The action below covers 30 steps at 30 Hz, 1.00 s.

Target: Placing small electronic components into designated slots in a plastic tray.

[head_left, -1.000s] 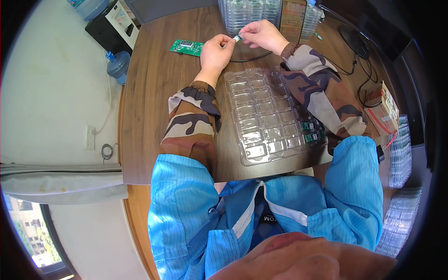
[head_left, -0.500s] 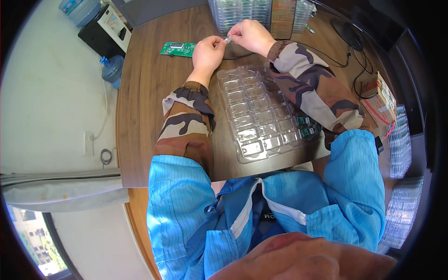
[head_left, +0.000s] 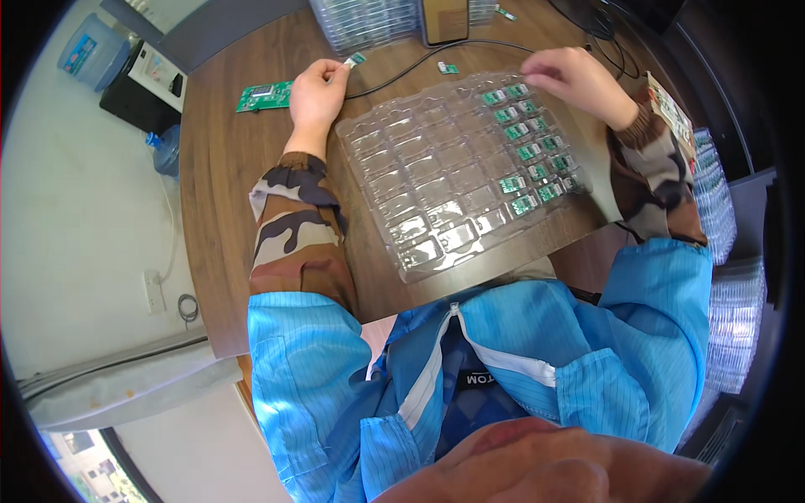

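Note:
A clear plastic compartment tray (head_left: 436, 180) lies on the brown wooden table (head_left: 222, 184) in front of me. Several small green circuit boards (head_left: 527, 151) fill its right-hand pockets; the left pockets hold nothing. My left hand (head_left: 316, 90) rests at the tray's far left corner, pinching a small connector (head_left: 355, 59) at the end of a black cable (head_left: 419, 60). My right hand (head_left: 575, 82) hovers over the tray's far right corner, fingers curled; I cannot see whether it holds anything.
A larger green circuit board (head_left: 263, 95) lies left of my left hand. One loose small board (head_left: 448, 68) sits beyond the tray. Stacks of clear trays (head_left: 362, 21) stand at the far edge and more on the right (head_left: 731, 277). A water bottle (head_left: 164, 149) stands on the floor.
My hands have come apart: the right one moved right over the tray's filled pockets, and the left one keeps the cable connector. My head moved and the tray now appears closer and larger.

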### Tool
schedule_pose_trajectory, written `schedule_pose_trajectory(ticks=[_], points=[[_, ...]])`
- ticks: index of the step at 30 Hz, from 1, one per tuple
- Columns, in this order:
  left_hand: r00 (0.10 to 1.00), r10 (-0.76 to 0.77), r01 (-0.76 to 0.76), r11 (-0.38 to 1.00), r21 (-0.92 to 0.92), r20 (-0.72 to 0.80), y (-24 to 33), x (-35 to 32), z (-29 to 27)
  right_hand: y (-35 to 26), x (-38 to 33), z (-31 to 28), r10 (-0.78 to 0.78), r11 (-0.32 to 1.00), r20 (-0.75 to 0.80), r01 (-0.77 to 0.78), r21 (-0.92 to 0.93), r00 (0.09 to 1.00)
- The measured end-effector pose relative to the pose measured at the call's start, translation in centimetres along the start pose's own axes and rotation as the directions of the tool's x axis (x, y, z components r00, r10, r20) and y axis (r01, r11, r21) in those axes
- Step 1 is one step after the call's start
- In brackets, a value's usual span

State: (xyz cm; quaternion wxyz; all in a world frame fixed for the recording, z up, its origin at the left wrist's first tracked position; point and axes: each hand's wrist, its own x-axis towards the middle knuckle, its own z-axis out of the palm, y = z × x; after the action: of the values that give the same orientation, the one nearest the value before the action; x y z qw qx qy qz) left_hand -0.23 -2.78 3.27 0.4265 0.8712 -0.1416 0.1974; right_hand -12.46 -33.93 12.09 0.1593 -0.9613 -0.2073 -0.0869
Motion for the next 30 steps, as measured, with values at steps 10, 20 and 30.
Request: schedule_pose_trajectory(ticks=[10,20,30], points=[[0.999,-0.008,0.01,0.999,-0.052,0.038,0.1,-0.4,0.5,3.5,-17.1,-6.4,0.538,0.696,-0.186,-0.558,-0.451,0.822],[0.999,0.034,-0.032,0.998,-0.062,0.019,-0.7,0.5,0.2,1.7,-21.8,-1.4,0.562,0.519,-0.266,-0.584,-0.624,0.783],[1.0,0.026,-0.025,0.996,-0.086,0.017,-0.5,-0.5,0.4,3.4,-22.8,-0.1,0.599,0.411,-0.193,-0.506,-0.758,0.777]])
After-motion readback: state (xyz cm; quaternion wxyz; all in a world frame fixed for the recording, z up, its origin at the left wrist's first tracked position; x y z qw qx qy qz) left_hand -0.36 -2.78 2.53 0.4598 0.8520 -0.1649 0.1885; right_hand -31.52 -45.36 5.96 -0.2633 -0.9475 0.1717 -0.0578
